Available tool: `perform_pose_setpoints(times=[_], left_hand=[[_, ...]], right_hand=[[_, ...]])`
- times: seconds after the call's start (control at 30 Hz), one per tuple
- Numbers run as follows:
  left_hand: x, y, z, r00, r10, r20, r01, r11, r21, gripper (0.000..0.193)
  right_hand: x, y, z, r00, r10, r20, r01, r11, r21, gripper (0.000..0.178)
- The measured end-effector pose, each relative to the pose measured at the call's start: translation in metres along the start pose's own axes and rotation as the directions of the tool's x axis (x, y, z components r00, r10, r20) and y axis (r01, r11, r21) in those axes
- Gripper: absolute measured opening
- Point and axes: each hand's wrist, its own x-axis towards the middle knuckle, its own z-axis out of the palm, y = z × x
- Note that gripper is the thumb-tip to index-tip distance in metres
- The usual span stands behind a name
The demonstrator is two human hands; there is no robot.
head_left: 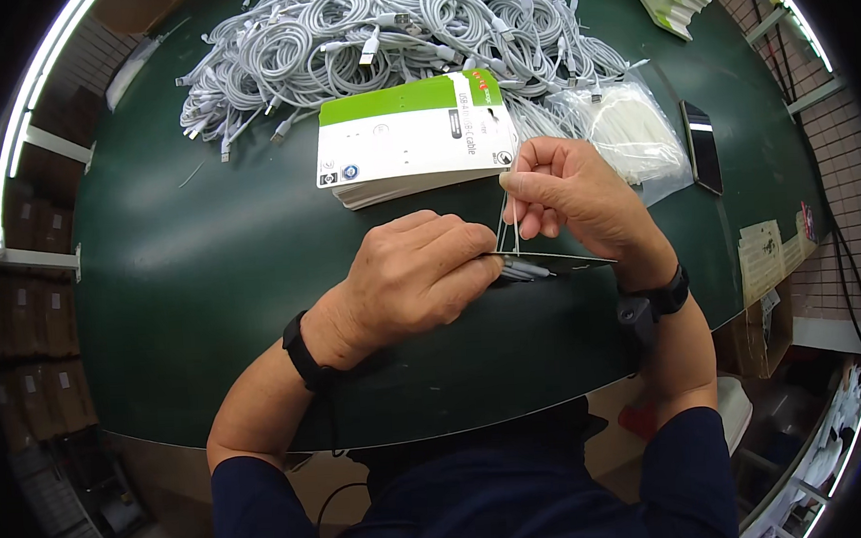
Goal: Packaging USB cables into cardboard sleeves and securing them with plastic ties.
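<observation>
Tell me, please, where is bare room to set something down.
On the table, the left side is mostly free, beside the card stack and left hand; so is the strip between that hand and the near edge. Crowded: far middle (cable heap), right (bag, phone).

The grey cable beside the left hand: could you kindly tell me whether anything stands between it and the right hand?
Yes: the card, seen nearly edge-on, stands between the grey cable on its near side and the right hand beyond it.
</observation>
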Motion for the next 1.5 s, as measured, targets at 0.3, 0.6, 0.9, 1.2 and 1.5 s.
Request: perform_pose_setpoints(times=[0.3,0.6,0.9,1.2,1.5], left_hand=[[-0.003,0.001,0.003,1.000,-0.006,0.004,0.006,1.000,-0.014,0.020],[-0.002,0.003,0.002,1.000,-0.020,0.024,0.021,0.999,-0.024,0.023],[-0.003,0.005,0.004,0.999,-0.034,0.003,0.034,0.999,-0.004,0.017],[-0.004,0.003,0.004,1.000,-0.019,0.018,0.019,0.999,-0.029,0.021],[-0.004,0.002,0.003,1.000,-0.017,0.023,0.017,1.000,-0.025,0.021]], right_hand=[[0.001,0.007,0.003,0.995,-0.085,-0.045,0.080,0.991,-0.105,0.017],[0.001,0.010,0.004,0.994,-0.101,-0.050,0.092,0.984,-0.151,0.017],[0.000,0.013,0.005,0.994,-0.095,-0.049,0.085,0.982,-0.166,0.016],[-0.001,0.014,0.006,0.996,-0.084,-0.041,0.076,0.983,-0.169,0.017],[-0.001,0.014,0.006,0.996,-0.083,-0.028,0.077,0.983,-0.165,0.015]])
